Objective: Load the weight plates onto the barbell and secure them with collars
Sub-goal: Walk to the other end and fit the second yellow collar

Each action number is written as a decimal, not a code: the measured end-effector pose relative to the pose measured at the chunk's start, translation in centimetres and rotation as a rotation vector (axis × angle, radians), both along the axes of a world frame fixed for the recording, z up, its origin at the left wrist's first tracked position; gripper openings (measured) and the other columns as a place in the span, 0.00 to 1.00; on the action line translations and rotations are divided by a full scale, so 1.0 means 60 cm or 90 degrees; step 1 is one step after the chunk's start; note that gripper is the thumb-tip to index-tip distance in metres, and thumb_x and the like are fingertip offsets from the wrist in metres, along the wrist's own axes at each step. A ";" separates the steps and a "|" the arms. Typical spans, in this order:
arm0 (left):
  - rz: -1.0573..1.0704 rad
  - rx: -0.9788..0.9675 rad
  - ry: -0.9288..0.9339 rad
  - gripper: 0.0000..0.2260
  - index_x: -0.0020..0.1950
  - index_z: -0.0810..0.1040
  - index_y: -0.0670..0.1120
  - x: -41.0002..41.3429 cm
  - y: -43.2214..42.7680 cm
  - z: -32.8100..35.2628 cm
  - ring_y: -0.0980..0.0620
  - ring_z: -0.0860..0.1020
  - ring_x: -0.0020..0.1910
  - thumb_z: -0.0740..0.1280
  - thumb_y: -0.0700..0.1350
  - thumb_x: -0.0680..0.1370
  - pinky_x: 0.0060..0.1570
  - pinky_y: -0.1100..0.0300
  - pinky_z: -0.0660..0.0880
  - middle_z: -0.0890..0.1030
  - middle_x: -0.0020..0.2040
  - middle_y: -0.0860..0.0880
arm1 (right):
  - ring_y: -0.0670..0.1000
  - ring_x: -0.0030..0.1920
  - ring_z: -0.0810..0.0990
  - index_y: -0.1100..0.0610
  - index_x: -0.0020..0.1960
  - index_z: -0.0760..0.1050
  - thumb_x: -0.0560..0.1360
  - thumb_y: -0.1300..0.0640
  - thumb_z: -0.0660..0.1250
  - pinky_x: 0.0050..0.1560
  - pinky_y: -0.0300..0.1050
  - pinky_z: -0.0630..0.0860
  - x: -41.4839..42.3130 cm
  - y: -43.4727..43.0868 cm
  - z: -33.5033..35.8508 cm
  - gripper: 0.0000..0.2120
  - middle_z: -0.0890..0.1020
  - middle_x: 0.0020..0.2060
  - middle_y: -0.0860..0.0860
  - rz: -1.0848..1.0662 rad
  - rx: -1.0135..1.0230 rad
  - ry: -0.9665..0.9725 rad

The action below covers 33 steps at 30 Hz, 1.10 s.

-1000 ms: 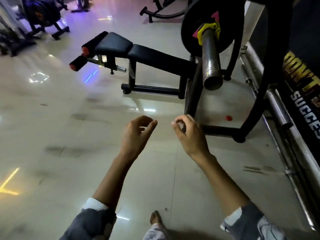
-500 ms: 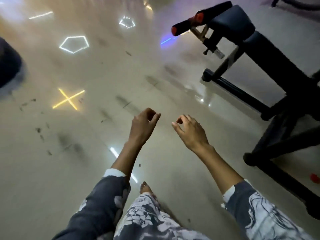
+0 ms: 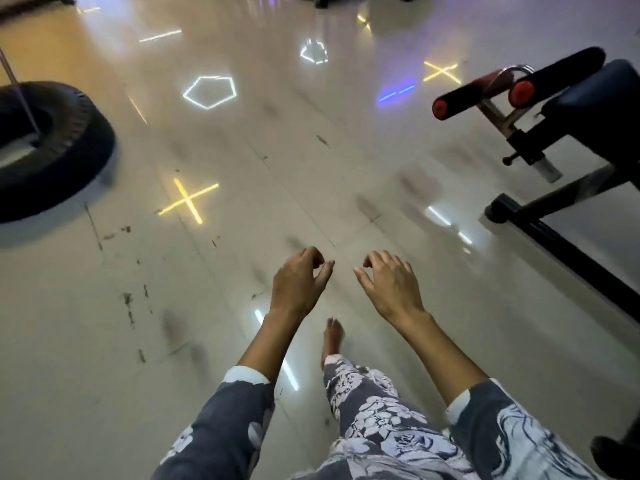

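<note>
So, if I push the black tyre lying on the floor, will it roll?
Probably not: the tyre lies flat on the floor, so it would rather drag. It looks thick, so likely heavy. Its treaded rubber should grip.

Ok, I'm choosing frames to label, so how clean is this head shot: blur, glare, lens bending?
Head view: motion blur streaks the floor, which mirrors lights as a yellow cross and a white pentagon; the tyre at the left edge is smeared; the bench leans at the right edge, likely wide-lens bending; left hand and right hand are fairly sharp.
</note>
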<state>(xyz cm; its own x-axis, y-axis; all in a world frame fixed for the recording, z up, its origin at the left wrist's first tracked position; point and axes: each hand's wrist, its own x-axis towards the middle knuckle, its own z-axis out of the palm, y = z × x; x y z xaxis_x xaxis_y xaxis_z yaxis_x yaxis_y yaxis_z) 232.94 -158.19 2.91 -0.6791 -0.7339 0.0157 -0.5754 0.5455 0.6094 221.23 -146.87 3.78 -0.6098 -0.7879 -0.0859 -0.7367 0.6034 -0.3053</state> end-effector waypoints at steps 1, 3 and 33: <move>0.000 0.006 -0.004 0.11 0.45 0.76 0.43 -0.020 -0.033 -0.003 0.47 0.78 0.43 0.65 0.52 0.76 0.41 0.54 0.75 0.81 0.44 0.47 | 0.57 0.53 0.75 0.59 0.52 0.73 0.78 0.49 0.58 0.57 0.50 0.67 -0.022 -0.031 -0.009 0.14 0.79 0.51 0.56 0.004 -0.012 -0.007; 0.007 0.004 -0.026 0.11 0.45 0.76 0.44 -0.079 -0.131 -0.002 0.47 0.78 0.44 0.65 0.51 0.77 0.42 0.53 0.75 0.80 0.44 0.48 | 0.57 0.52 0.76 0.59 0.51 0.73 0.78 0.50 0.58 0.57 0.50 0.67 -0.094 -0.124 -0.021 0.13 0.79 0.50 0.57 0.014 -0.024 -0.013; -0.365 -0.098 -0.102 0.13 0.43 0.77 0.44 -1.296 -1.172 -0.001 0.46 0.78 0.44 0.62 0.52 0.77 0.41 0.56 0.71 0.81 0.44 0.46 | 0.55 0.50 0.77 0.60 0.52 0.74 0.78 0.50 0.58 0.49 0.46 0.72 -1.192 -1.078 -0.021 0.14 0.80 0.51 0.57 -0.298 -0.060 -0.059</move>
<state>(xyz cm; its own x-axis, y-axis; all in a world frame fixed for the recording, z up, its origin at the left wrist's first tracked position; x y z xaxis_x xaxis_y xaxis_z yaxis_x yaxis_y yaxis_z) 155.18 -228.53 2.84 -0.9678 -0.2481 -0.0432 -0.2422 0.8701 0.4292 149.70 -211.54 2.49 -0.8941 -0.4371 -0.0974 -0.3594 0.8302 -0.4260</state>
